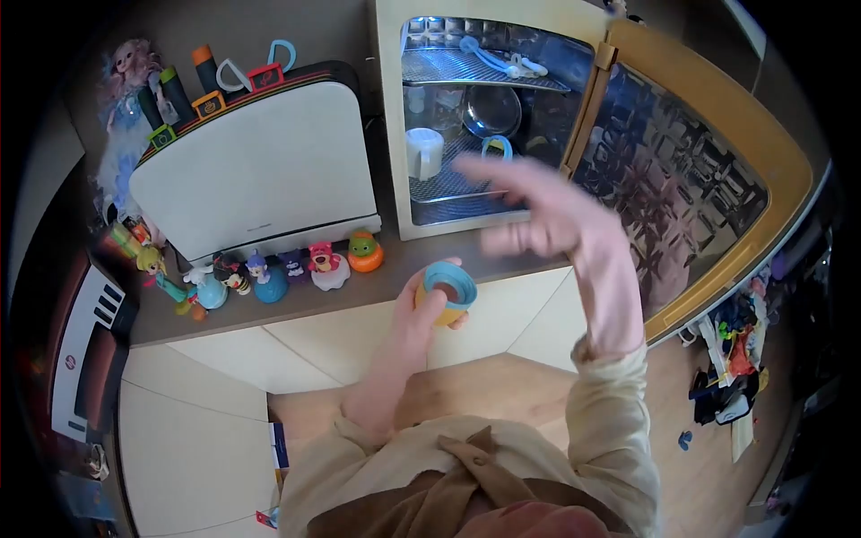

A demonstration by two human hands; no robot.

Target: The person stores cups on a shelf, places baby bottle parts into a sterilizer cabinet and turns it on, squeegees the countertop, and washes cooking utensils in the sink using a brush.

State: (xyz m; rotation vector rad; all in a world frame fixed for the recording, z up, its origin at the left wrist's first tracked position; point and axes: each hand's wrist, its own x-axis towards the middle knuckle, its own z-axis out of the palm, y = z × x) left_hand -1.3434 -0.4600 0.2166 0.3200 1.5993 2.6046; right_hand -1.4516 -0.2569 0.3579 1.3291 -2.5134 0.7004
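My left hand is wrapped round a small yellow cup with a teal rim, its thumb over the mouth. The cup is held just in front of the counter's edge. My right hand is raised at the opening of a lit cabinet, fingers apart and slightly blurred, holding nothing visible. Inside the cabinet, a white mug stands on the lower rack, left of my right fingertips. A blue-and-yellow ring-shaped piece is just beyond them, partly hidden. A steel bowl leans behind.
The cabinet's gold-framed door hangs open on the right. Blue and white items lie on the upper rack. Left of the cabinet is a white upright case with coloured tabs; several small figurines line the counter before it.
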